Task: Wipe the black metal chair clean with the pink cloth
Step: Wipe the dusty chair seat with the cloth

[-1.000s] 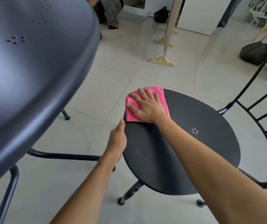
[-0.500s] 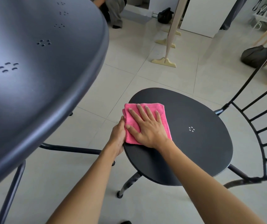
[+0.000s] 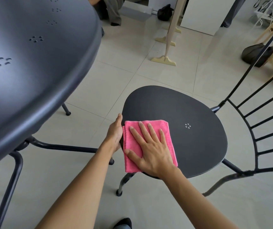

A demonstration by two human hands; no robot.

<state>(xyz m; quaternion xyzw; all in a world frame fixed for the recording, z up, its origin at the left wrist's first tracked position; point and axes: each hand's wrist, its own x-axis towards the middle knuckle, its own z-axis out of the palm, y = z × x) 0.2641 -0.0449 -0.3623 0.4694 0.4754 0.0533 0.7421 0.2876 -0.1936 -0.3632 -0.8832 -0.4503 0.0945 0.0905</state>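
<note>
Black metal chair (image 3: 190, 146) on pale tiled floor (image 3: 119, 83) beside dark tabletop (image 3: 33, 55); pink cloth (image 3: 132, 142) on seat's near-left edge, right hand (image 3: 152, 151) flat, fingers (image 3: 142, 129) splayed; left hand (image 3: 115, 134) clasping seat rim.

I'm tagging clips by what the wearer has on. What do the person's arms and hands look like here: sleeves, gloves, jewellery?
Both forearms are bare up to the frame's edge, with no sleeve in view. The left hand and right hand wear no gloves, and no rings, watch or bracelet show. The visible fingernails are short and unpainted.
</note>
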